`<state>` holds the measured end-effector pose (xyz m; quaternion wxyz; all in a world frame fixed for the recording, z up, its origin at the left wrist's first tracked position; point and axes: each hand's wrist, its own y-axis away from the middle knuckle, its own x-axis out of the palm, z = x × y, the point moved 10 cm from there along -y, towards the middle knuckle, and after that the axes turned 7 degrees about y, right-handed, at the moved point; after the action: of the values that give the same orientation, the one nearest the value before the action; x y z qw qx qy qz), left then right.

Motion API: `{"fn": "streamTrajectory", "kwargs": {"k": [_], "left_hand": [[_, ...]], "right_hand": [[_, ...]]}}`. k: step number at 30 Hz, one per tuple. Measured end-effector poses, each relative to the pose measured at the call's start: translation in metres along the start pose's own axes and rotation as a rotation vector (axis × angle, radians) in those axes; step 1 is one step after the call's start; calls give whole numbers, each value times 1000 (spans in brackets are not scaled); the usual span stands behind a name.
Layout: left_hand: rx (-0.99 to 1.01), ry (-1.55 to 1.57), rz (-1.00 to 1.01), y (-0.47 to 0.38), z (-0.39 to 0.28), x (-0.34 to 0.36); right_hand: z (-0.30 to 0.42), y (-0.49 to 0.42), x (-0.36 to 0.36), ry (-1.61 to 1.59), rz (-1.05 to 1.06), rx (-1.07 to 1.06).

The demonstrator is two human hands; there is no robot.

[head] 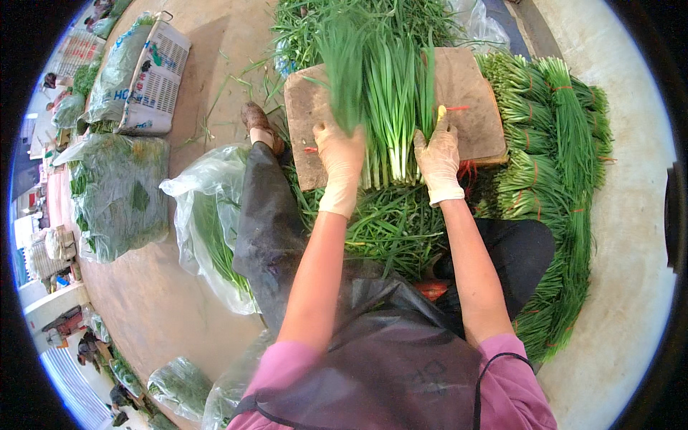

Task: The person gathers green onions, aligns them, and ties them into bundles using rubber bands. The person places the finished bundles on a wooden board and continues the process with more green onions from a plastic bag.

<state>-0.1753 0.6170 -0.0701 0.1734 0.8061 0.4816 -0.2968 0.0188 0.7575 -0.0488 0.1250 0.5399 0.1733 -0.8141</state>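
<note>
A wooden board (pixel 309 102) lies in front of me with loose garlic chives (pixel 395 107) on it, their white stem ends towards me. My left hand (pixel 339 153), in a pale thin glove, grips a blurred bunch of chives (pixel 345 70) at the left of this pile. At the pile's right side, my right hand (pixel 439 156) wears the same kind of glove, with a yellow wrap on one fingertip. A few green leaves run between its thumb and forefinger; whether it grips them is unclear. Red ties (pixel 457 108) lie by both hands.
Tied chive bundles (pixel 570 129) are stacked at my right. Loose leaves (pixel 398 231) lie below the board, and more greens (pixel 301 32) beyond it. At left are an open plastic bag (pixel 209 183), a wrapped bale (pixel 123 193) and a white crate (pixel 161 75). People appear at the far left rim.
</note>
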Motion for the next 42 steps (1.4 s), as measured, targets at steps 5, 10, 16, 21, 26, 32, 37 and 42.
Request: {"fn": "streamTrajectory", "kwargs": {"k": [5,10,16,21,26,32,37,42], "left_hand": [[49,38,-134,5,27,-20],[64,23,76,19,-10,-5],[-158,788,265,11,20,17],[36,733,257,10,33,42],[128,70,382,22,-22,47],[55,393,620,-17,37,51],[-152,494,589,-15,38,51],[-75,301,446,-10,22,42]], "right_hand": [[-7,12,-12,-10,56,91],[17,41,10,122,212,2],[-21,4,19,-540,362,112],[8,22,18,-182,289,-86],[16,24,19,131,247,-173],[87,44,-52,27,-168,-608],[120,48,-4,274,96,-764],[121,93,-17,146,422,-924]]}}
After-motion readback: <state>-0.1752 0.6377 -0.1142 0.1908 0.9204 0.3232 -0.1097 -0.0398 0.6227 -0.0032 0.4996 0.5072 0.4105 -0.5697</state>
